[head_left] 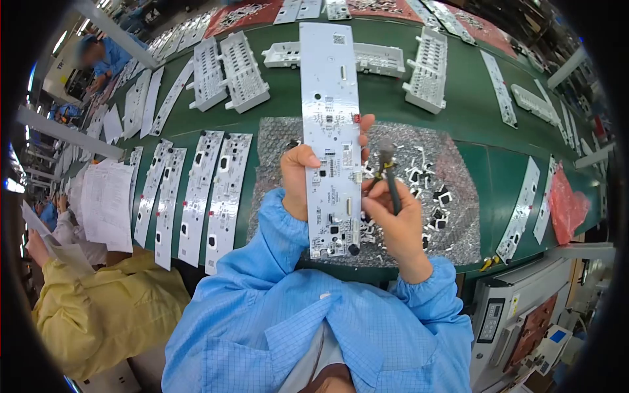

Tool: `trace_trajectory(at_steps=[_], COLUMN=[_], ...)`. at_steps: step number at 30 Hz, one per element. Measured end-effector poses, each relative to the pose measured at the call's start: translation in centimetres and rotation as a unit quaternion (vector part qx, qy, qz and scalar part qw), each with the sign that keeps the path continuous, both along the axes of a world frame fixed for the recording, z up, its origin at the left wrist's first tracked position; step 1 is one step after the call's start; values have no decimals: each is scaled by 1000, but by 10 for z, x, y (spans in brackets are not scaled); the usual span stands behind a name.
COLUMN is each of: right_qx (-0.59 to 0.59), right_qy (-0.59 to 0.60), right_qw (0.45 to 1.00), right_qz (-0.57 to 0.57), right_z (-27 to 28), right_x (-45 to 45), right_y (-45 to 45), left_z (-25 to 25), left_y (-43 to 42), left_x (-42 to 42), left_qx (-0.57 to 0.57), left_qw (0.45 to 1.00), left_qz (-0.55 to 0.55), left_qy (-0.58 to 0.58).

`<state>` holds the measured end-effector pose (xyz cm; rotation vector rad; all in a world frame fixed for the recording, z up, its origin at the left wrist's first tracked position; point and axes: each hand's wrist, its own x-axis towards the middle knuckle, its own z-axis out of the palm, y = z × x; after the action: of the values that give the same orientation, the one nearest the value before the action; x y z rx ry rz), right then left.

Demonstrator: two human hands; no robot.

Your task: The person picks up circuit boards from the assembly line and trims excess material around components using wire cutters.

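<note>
A long white circuit board (331,98) stands nearly upright in front of me, its face with chips and connectors toward me. My left hand (298,173) grips its left edge, thumb on the front and fingers reaching behind to the right edge. In my right hand (400,219) is a pair of cutting pliers (391,180) with dark handles, jaws pointing up and away, close to the board's right edge. Below lies a bubble-wrap sheet (452,157) scattered with small black and white scraps (442,196).
Several similar boards (226,196) lie to the left, more (519,209) to the right. White plastic trays (242,72) stand at the back on the green table (478,128). A person in yellow (114,314) holds papers at left. A red plastic bag (567,203) lies at right.
</note>
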<state>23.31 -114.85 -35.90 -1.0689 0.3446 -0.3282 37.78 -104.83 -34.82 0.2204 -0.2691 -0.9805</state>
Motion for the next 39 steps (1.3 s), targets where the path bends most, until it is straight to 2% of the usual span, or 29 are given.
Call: trace_trajectory(at_steps=[3,5,6,7,9,10,12,13,15,17,18,19,20,21,23,28,29,31,33,34,35,36,37,38,39], right_qx=[-6,5,9,5,-64,-74,-232,-315,-357,-477,-483,-534,-528,-497,-451,-488,-463,-504,-531,-586,-632,-643,-589,-403,-388], right_qy=[17,-11,-39,-24,-7,-20,-25,16,16,88,126,192,202,173,158,217,191,221,217,272,333,304,373,182,92], right_qw=[1000,999,996,994,986,979,943,915,889,815,792,740,741,780,813,765,790,759,735,682,616,641,656,840,882], right_qz=[13,-32,-74,-106,-155,-190,-237,-251,-288,-317,-353,-362,-363,-339,-333,-361,-354,-348,-362,-341,-332,-287,-288,-315,-252], right_z=[-1,-3,1,11,14,13,12,6,-7,-18,-30,-31,-36,-59,-80,-100,-96,-94,-104,-79,-82,-74,-40,-60,-73], right_x=[-9,-13,-14,-17,-27,-28,-28,-30,-19,-6,5,14,26,39,68,112,115,114,108,96,86,75,80,72,58], right_y=[-4,-10,-18,-33,-85,-111,-167,-203,-263,-315,-336,-348,-356,-383,-402,-425,-420,-423,-442,-423,-436,-436,-404,-426,-462], left_z=[6,13,6,6,10,9,15,18,25,39,42,44,50,54,51,52,53,55,54,51,51,47,23,2,-4], left_y=[-14,-21,-17,-18,-8,1,20,28,44,54,59,65,70,75,85,103,110,124,141,151,156,162,186,206,221], left_x=[-12,-18,-15,-16,-14,-7,6,15,37,51,59,64,64,63,67,73,79,91,110,123,130,139,169,195,209], left_qx=[-24,112,145,185,280,287,325,324,408,462,465,468,463,463,483,547,554,573,607,630,634,604,639,698,736], left_qw=[1000,993,986,976,946,941,919,919,849,805,796,786,793,796,780,739,733,719,670,639,614,627,550,452,345], left_qz=[-1,32,-6,22,67,74,97,104,128,154,167,182,189,201,192,191,199,188,178,172,165,184,188,205,226], left_qy=[20,-30,-79,-113,-145,-163,-203,-201,-312,-339,-350,-360,-348,-334,-348,-345,-341,-347,-389,-407,-440,-457,-504,-517,-537])
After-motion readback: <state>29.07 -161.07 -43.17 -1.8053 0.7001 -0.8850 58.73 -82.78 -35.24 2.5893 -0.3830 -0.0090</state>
